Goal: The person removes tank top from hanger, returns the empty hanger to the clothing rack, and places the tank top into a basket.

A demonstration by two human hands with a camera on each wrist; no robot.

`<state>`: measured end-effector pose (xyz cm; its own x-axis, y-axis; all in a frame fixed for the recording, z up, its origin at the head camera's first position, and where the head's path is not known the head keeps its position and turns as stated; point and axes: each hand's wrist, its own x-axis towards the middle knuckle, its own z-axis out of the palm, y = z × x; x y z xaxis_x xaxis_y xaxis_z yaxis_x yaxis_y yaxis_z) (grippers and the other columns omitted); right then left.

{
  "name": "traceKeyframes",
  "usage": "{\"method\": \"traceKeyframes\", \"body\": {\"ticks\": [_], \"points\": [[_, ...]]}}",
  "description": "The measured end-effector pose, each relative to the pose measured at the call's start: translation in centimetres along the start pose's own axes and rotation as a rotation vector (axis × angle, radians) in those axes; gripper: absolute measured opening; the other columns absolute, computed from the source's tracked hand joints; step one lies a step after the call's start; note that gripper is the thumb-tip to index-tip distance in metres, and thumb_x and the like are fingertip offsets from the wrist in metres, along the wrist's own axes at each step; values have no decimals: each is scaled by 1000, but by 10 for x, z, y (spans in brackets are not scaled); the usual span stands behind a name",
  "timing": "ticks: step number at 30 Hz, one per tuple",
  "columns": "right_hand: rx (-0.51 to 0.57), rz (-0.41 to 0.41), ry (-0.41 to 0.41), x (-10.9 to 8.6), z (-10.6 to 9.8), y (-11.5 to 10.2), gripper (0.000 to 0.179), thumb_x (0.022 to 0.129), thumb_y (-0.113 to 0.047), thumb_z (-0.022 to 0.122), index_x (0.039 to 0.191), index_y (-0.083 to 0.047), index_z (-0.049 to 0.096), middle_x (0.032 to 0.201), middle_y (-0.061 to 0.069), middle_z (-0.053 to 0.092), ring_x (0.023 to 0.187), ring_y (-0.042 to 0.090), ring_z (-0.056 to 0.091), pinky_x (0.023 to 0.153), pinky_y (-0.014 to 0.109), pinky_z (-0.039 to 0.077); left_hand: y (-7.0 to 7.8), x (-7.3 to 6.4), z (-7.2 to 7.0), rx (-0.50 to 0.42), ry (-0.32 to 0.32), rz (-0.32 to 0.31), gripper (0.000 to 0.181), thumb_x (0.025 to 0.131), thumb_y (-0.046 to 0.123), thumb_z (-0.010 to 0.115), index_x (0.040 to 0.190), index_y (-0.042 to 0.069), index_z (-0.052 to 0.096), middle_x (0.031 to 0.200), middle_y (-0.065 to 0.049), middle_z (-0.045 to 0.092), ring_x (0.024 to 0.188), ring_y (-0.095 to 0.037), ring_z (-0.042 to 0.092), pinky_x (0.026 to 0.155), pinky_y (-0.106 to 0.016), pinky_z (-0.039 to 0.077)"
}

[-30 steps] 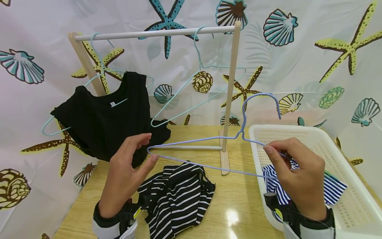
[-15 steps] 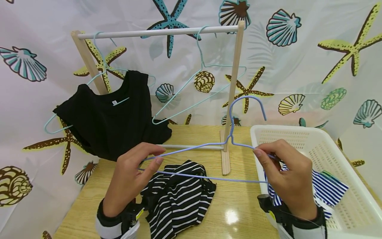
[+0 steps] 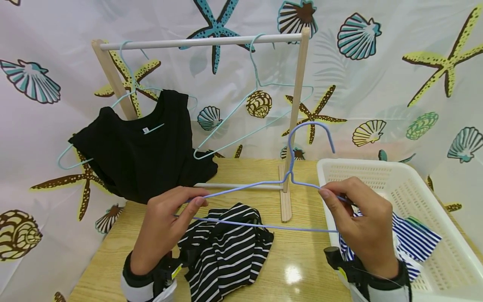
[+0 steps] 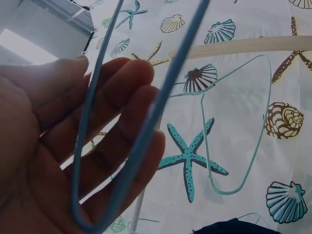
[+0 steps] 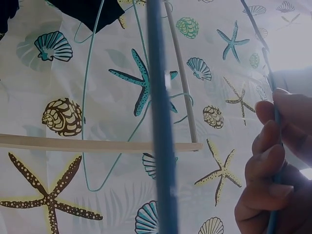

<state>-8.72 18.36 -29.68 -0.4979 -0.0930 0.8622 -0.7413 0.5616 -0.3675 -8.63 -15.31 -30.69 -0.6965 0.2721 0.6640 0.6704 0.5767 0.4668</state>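
Observation:
A blue-purple clothes hanger [image 3: 260,226] is held up between both hands, its hook upward. My left hand [image 3: 164,230] pinches its upper wire near the left end between thumb and fingers; in the left wrist view, the looped hanger end [image 4: 83,146] passes across the curled fingers. Near the right shoulder of the hanger, my right hand [image 3: 362,222] grips the upper wire with thumb and fingertips, the bent fingers also showing in the right wrist view. Beneath the hanger, a black-and-white striped garment [image 3: 234,251] lies crumpled on the wooden table [image 3: 302,260].
A clothes rack [image 3: 203,41] stands behind, with a black sleeveless top [image 3: 139,155] on a mint hanger at left and a bare mint hanger [image 3: 226,119] at right. On the right, a white basket [image 3: 445,235] holds a blue-and-white striped garment [image 3: 415,237].
The hanger has moved left and slightly down with my right hand. My left hand has gone from spread around its end to pinching the wire. The rack and garments stay put.

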Motion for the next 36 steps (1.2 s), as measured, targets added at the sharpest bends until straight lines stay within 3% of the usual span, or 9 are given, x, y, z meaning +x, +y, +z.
{"method": "traceKeyframes", "body": {"ticks": [5, 22, 26, 32, 36], "points": [[-22, 11, -5, 0, 0, -1, 17, 91, -16, 67, 86, 0, 70, 76, 4, 62, 63, -1, 40, 54, 15, 34, -1, -1, -1, -8, 1, -3, 16, 87, 1, 69, 101, 6, 72, 84, 2, 69, 76, -7, 65, 69, -23, 54], [15, 10, -50, -1, 1, 2, 5, 84, -7, 74, 88, -4, 71, 78, 1, 63, 65, 0, 45, 58, 13, 39, -1, 1, -5, 15, 68, 51, 12, 85, -5, 67, 91, 5, 69, 80, 4, 64, 70, -7, 60, 68, -16, 51], [32, 2, -77, -4, 3, 4, 14, 79, 0, 76, 90, -6, 72, 81, 0, 65, 67, 0, 51, 64, 10, 44, -4, -1, -9, 35, 103, 78, 19, 80, -13, 68, 89, 4, 67, 79, 4, 64, 69, -7, 61, 67, -16, 51], [31, 9, -140, -12, 5, 3, 29, 71, 8, 77, 93, -10, 73, 81, -6, 64, 68, 1, 53, 63, 11, 45, -13, -11, -18, 56, 121, 27, 8, 88, -2, 65, 89, 6, 67, 77, 4, 62, 68, -6, 55, 65, -15, 45], [40, 2, -171, -14, -3, 0, 28, 73, 6, 77, 93, -12, 73, 79, -9, 62, 66, -1, 50, 58, 12, 40, -17, -14, -24, 60, 135, 17, 10, 87, -5, 65, 89, 5, 66, 77, 3, 62, 68, -7, 55, 68, -14, 44]]}}
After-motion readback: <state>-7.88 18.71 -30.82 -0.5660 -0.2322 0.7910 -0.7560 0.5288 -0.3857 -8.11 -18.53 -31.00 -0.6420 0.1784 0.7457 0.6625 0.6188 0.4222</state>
